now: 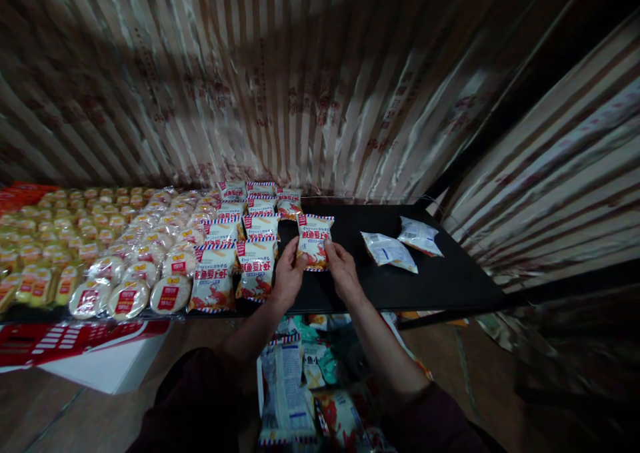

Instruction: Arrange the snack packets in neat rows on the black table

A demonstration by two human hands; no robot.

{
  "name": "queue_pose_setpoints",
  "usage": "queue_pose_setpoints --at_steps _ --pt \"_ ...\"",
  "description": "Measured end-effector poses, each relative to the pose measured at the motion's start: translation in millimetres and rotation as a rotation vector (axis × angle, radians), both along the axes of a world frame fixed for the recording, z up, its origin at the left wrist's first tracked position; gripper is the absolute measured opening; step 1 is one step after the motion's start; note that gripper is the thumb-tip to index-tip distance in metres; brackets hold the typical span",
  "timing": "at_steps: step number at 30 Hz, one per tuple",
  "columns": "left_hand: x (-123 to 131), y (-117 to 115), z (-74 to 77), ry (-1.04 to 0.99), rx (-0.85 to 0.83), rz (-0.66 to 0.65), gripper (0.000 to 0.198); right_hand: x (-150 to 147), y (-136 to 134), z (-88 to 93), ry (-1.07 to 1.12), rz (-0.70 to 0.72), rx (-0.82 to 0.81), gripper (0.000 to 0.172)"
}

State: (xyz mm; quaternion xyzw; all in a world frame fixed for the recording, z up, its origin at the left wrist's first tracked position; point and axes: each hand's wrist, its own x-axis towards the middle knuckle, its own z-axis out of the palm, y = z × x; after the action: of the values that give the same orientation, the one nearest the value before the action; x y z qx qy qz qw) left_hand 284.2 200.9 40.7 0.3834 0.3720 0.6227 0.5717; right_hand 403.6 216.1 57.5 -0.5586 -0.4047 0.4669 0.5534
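Between my two hands I hold a snack bag (314,236) with red print and a striped top edge, just over the black table. My left hand (289,272) grips its lower left side, and my right hand (343,266) grips its lower right side. Left of it, similar snack bags (257,266) stand in two or three columns, overlapping from back to front. To the right, two bags lie on the table with pale printed sides up, a nearer bag (389,250) and a farther bag (421,234).
Rows of round wrapped crackers (127,300) and yellow wrapped cakes (37,283) fill the table's left part. A box of assorted snack packets (287,386) sits below the black table (460,280). A red and white carton (115,356) is at lower left. Striped curtain (280,106) hangs behind.
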Motion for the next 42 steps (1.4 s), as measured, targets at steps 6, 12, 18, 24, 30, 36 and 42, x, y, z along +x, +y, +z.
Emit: queue_pose_setpoints --at_steps 6,12,18,24,30,36,42 --pt "1.3 1.7 -6.9 0.064 0.012 0.049 0.036 2.7 -0.5 -2.2 0.045 0.024 0.011 0.052" --pt "2.3 0.5 -4.3 0.076 0.006 0.09 0.031 1.5 -10.5 7.2 0.173 0.108 -0.041 0.051" --pt "1.5 -1.0 -8.5 0.128 0.024 0.079 0.031 0.8 -13.1 5.6 0.231 0.133 -0.017 0.053" --pt "-1.5 -2.2 -10.1 0.176 0.039 0.053 0.034 -1.0 -14.0 5.1 0.241 0.097 -0.012 0.055" --pt "-1.4 -8.3 -5.0 0.354 0.068 0.074 0.049 -0.7 -20.0 11.4 0.311 0.094 -0.027 0.055" --pt "-4.4 -18.5 8.5 0.608 0.168 0.102 0.044 -0.4 -20.0 9.9 0.365 0.069 -0.028 0.052" --pt "-7.6 -23.3 17.1 0.685 0.168 0.123 0.042 -3.2 -17.3 9.0 0.365 0.083 -0.026 0.052"
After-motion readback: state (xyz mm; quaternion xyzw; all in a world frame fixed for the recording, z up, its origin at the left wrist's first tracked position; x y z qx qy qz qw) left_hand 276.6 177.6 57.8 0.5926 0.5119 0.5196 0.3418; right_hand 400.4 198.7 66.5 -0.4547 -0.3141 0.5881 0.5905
